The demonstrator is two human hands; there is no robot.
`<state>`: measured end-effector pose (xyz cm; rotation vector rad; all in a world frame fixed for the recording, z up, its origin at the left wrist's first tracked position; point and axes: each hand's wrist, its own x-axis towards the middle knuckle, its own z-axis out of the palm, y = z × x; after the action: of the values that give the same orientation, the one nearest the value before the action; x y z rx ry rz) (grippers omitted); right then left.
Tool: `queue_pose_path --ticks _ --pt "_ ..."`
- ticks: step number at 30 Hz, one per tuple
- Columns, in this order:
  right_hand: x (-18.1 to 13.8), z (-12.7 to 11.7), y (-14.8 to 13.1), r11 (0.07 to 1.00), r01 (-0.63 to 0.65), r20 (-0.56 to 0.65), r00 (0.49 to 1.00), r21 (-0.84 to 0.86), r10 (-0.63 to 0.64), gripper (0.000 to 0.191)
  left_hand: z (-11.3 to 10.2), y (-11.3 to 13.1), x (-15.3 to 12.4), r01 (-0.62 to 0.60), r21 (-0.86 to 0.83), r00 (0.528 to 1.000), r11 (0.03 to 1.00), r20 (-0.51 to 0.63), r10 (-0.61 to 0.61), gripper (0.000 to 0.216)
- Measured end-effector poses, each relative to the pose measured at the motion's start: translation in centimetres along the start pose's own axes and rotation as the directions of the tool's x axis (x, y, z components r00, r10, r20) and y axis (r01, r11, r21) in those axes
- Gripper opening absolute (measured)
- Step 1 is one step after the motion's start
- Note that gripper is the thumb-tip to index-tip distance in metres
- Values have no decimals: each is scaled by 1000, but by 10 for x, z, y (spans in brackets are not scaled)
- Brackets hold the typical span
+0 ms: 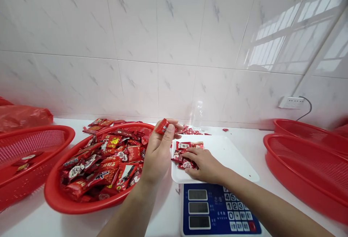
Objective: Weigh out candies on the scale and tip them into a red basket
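My left hand [159, 150] is raised above the rim of a red basket [54, 197], pinching one small red candy packet [162, 126] between thumb and fingers. That basket is heaped with several red wrapped candies [106, 166]. My right hand [205, 164] lies on the white pan [233, 157] of a scale, fingers pressed down on a small pile of red candy packets [185, 155]. The scale's blue panel [214, 210] with displays and a keypad faces me.
An almost bare red basket [29, 146] stands at the far left with a red plastic bag [21, 117] behind it. Two stacked red baskets [310, 168] sit at the right. Loose candies [190, 131] lie by the tiled wall. A wall socket [290, 102] is at the right.
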<state>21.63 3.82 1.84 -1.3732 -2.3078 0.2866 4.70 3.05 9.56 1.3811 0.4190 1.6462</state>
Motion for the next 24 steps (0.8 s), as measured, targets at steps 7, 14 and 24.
queue_pose_path --ticks 7,14,24 --pt "-2 1 14 981 29 -242 970 194 19 25 0 4 -2 -6 21 999 1000 54 5 16" --pt "-6 -27 34 886 -80 -458 833 457 311 27 1 7 -2 23 -18 998 1000 63 -22 16" --pt "-137 -113 147 792 -579 -710 473 196 521 34 3 6 0 62 -118 995 991 87 -52 14"
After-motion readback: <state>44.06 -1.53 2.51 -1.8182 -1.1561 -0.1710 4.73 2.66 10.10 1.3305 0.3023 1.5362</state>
